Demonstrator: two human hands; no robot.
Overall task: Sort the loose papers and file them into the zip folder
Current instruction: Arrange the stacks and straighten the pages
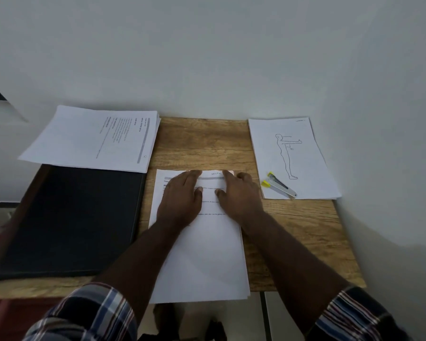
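Both hands, left [180,200] and right [239,198], flat on middle paper stack [202,254]; black zip folder [69,222] closed alongside.

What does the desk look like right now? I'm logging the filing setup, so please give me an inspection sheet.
Surface: wooden table against a white wall.
Job's things: centre paper stack; left paper stack overlapping the black folder; figure-drawing sheets at right.
Clutter: stapler on the figure-drawing sheets.
Grippers: left hand and right hand rest flat on the centre paper stack.
Cables: nothing seen.
Surroundings: floor below, unclear.
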